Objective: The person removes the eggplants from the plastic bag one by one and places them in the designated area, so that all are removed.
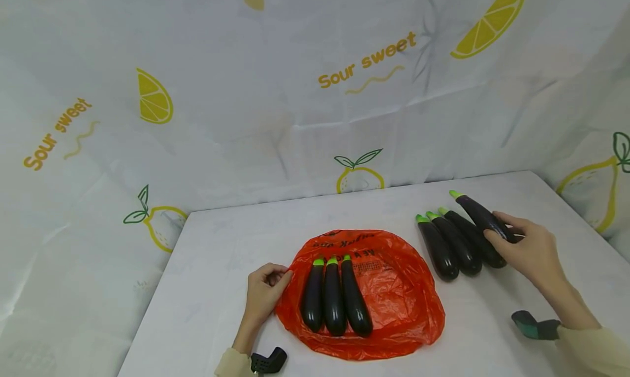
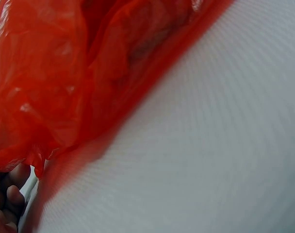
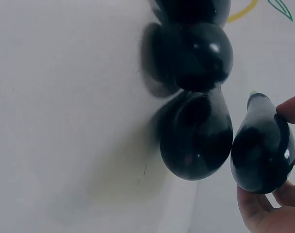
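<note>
My right hand [image 1: 529, 248] grips a dark purple eggplant [image 1: 479, 215] with a bright green stem end, held tilted just above the table. In the right wrist view, thumb and fingers wrap the thick end of that eggplant [image 3: 264, 150]. Beside it lies a row of three eggplants [image 1: 439, 251], green ends pointing away. My left hand [image 1: 266, 292] pinches the left rim of a red plastic bag [image 1: 398, 300] spread on the table. Three more eggplants [image 1: 334, 300] lie side by side on the bag. The left wrist view shows crumpled red plastic [image 2: 45, 97] above the partly visible fingers.
The white table [image 1: 211, 256] runs back to a white cloth backdrop [image 1: 221, 147] printed with lemons and lettering. Dark wrist-worn devices [image 1: 268, 360] sit near both cuffs.
</note>
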A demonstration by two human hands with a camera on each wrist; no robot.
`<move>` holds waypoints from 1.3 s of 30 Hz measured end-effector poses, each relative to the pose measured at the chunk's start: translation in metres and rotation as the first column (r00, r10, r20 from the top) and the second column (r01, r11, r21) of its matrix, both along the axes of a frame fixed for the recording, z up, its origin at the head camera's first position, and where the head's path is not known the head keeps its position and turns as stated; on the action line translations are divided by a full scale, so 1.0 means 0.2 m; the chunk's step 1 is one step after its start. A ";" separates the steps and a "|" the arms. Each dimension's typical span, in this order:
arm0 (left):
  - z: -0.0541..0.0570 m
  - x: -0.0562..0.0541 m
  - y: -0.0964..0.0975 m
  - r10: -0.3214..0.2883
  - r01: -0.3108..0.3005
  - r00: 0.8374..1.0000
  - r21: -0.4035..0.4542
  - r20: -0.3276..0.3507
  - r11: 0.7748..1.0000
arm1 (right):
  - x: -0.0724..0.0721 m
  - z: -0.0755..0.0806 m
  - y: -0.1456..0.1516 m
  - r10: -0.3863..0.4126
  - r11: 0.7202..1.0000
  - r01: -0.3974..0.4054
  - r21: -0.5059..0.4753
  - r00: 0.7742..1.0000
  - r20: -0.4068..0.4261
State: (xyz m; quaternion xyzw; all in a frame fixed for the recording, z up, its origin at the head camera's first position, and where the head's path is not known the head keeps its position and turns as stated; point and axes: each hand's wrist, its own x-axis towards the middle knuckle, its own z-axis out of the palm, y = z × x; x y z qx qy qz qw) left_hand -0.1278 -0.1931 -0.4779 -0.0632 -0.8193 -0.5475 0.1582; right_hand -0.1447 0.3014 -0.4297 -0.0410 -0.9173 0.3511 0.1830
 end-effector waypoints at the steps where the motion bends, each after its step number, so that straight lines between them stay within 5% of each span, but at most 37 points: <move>1: 0.00 0.00 0.00 0.001 -0.001 1.000 -0.002 0.003 1.000 | 0.00 0.00 0.01 -0.006 1.000 0.006 0.003 1.000 0.004; 22: 0.00 0.00 0.00 -0.001 0.001 1.000 0.004 -0.003 1.000 | -0.05 -0.03 0.09 -0.085 0.994 0.074 0.077 0.985 0.149; 39: 0.00 0.00 0.00 0.000 0.000 1.000 -0.001 -0.007 1.000 | -0.06 -0.08 0.12 -0.040 0.995 0.023 0.094 0.982 0.182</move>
